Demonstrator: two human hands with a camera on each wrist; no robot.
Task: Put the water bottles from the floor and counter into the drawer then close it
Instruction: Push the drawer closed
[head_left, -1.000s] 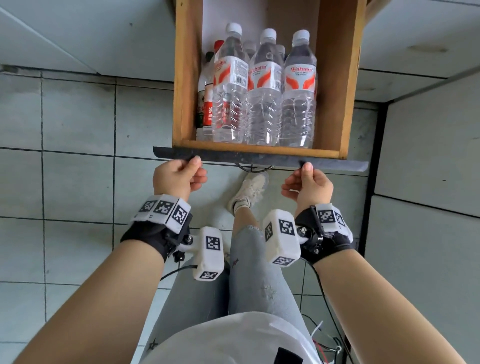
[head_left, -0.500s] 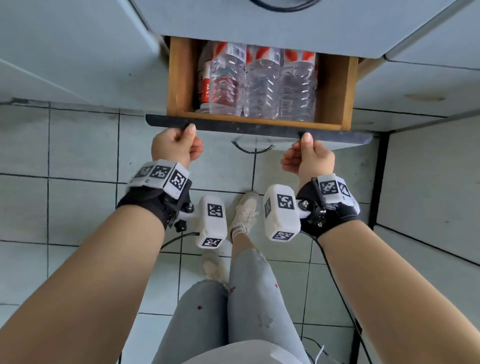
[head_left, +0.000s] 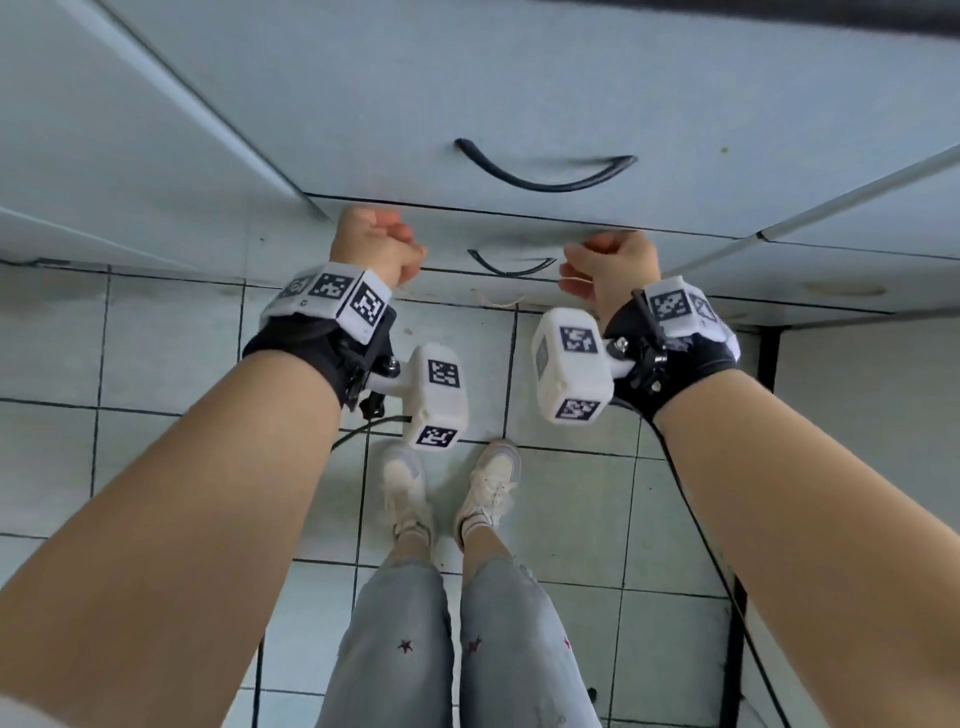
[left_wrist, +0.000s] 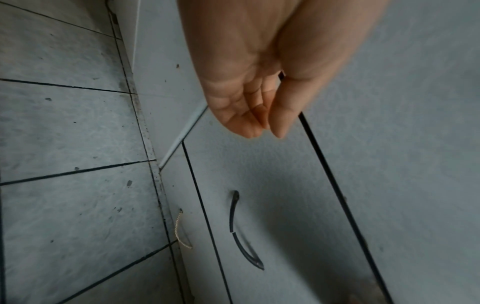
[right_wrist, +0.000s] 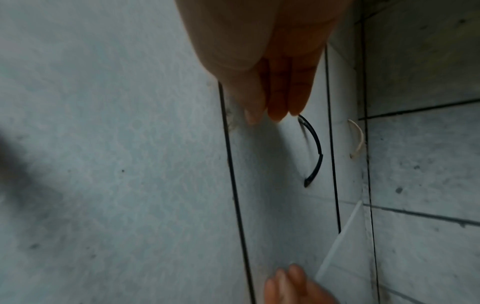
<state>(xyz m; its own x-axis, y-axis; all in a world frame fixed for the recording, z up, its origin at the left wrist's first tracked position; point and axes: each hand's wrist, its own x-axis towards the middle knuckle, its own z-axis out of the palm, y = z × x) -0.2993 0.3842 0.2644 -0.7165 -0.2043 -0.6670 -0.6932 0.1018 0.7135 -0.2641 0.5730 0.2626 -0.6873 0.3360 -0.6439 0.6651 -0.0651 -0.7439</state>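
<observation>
The grey drawer front (head_left: 447, 248) with its small black curved handle (head_left: 506, 266) sits flush with the cabinet face, and no water bottles are in view. My left hand (head_left: 382, 244) rests against the drawer's upper left edge. My right hand (head_left: 608, 260) rests against its upper right edge. In the left wrist view the left hand (left_wrist: 262, 125) has its fingers nearly straight and together over the drawer front (left_wrist: 272, 185), holding nothing. The right wrist view shows the right hand (right_wrist: 272, 111) with straight fingers touching the drawer front (right_wrist: 272, 164) beside the handle (right_wrist: 314, 152).
Above is a taller drawer front with a large black handle (head_left: 545, 171). Below is a low panel with a pale rope handle (head_left: 493, 301). Grey floor tiles (head_left: 156, 364) spread beneath, and my feet (head_left: 447, 493) stand close to the cabinet. A white cabinet side (head_left: 857, 415) stands at the right.
The drawer slid from open to flush with the cabinet, hiding the bottles. Both hands followed its front edge inward, and their fingers have uncurled from it.
</observation>
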